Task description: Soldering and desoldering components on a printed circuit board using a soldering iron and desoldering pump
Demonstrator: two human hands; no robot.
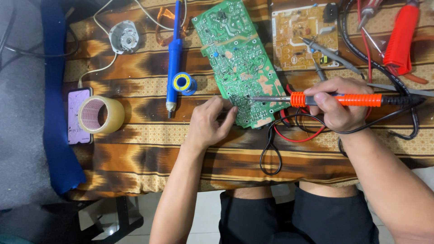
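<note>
We hold the soldering iron (334, 99) in our right hand (337, 106), fingers wrapped tight round its orange grip, with the metal tip lying flat across the green circuit board (239, 63) and touching it near the board's lower edge. Our left hand (210, 122) sits at seven o'clock from the tip, fingers curled and pinched on something thin at the board's edge; we cannot tell what. The board lies tilted on the brown patterned cloth (149, 149), near the middle of the table. The solder spool (182, 83) and blue desoldering pump (173, 58) lie at nine o'clock from the board. To do this well, we judge, we should brace the right wrist, keep the tip on one joint only, and steady the board with the left.
</note>
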